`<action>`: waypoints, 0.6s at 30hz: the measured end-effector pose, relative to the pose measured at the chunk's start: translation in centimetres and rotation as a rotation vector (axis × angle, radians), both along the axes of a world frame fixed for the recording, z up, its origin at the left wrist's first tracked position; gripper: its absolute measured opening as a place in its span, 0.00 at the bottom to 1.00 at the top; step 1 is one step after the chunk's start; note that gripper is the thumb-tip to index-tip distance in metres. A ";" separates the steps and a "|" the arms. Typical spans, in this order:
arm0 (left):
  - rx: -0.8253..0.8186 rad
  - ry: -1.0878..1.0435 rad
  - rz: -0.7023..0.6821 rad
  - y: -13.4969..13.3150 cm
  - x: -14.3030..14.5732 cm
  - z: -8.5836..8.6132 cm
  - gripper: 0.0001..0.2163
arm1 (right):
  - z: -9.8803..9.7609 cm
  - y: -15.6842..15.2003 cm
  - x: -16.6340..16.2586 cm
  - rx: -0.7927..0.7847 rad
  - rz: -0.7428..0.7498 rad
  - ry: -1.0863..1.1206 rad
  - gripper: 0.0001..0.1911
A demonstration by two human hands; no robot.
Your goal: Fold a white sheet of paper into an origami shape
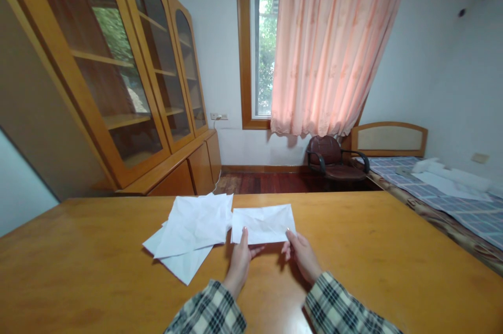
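A creased white sheet of paper [263, 223], folded or cut to a wide rectangle, is held just above the wooden table [353, 255]. My left hand [240, 259] grips its lower left corner, thumb on top and fingers underneath. At the lower right corner, my right hand [302, 253] pinches it the same way. Just left of it lies a loose pile of white paper sheets [192, 229], overlapping at different angles, with creases. The held paper's left edge comes close to the pile; whether they touch I cannot tell.
A glass-fronted wooden cabinet [167, 150] stands beyond the table on the left. Past the far edge are a brown armchair [330, 158] and, to the right, a bed [451, 208] with white material on it. A pink curtain [330, 45] partly covers the window.
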State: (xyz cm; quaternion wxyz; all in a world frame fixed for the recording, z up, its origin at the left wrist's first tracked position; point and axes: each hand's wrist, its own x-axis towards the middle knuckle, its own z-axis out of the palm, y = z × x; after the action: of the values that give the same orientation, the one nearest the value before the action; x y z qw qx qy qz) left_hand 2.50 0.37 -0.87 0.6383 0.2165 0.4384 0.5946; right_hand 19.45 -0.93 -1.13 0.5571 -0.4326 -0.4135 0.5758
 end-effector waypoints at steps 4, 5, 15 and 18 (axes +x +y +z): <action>0.003 0.016 -0.022 -0.1 0.0 0.1 0.19 | -0.2 0.2 0.4 -0.024 -0.034 0.024 0.25; 0.007 0.023 -0.024 -0.1 -0.1 0.2 0.19 | -0.2 0.2 0.5 -0.019 -0.042 0.028 0.25; 0.061 0.054 0.008 0.9 -1.4 -0.2 0.14 | -0.1 0.8 2.1 0.059 -0.107 -0.089 0.26; 0.079 0.076 0.020 1.1 -1.6 -0.6 0.15 | 0.0 0.7 2.1 0.076 -0.127 -0.117 0.27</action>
State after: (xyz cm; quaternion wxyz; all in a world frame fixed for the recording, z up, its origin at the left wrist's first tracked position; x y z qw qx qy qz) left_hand 0.86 1.49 -1.44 0.6061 0.2594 0.4408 0.6091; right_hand 21.60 -0.19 -1.13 0.5834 -0.4695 -0.4384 0.4970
